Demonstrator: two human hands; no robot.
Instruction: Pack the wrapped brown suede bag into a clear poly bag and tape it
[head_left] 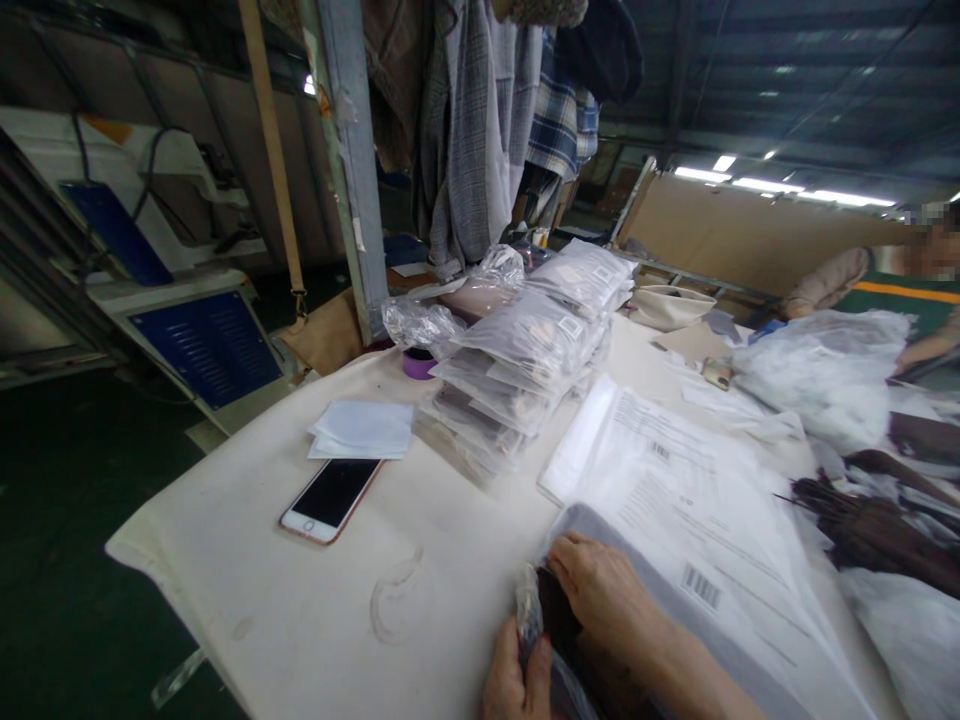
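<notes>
From where I stand, a white phone with a black screen (331, 503) lies on the cream-coloured surface (300, 610), well to the left of the hands. A pile of cloudy plastic bags with barcode labels (521, 370) sits ahead of them. Next comes the left hand (510, 685), its thumb and fingers pinching a crinkly strip of clear plastic (529, 605). That plastic looks thin, light and slippery, and a hard tug might tear it. A bunched-up fold, like the one pinched now, seems the best place to hold. Just right of it, between the hands, is a dark brown, smooth-looking piece (556, 605). I guess it is soft and bendy, and not heavy; its top edge seems good to hold. The right hand (604, 590) curls over that edge, but I cannot tell how tightly. Right of the hands lie flat white plastic sheets with black print (675, 500).
</notes>
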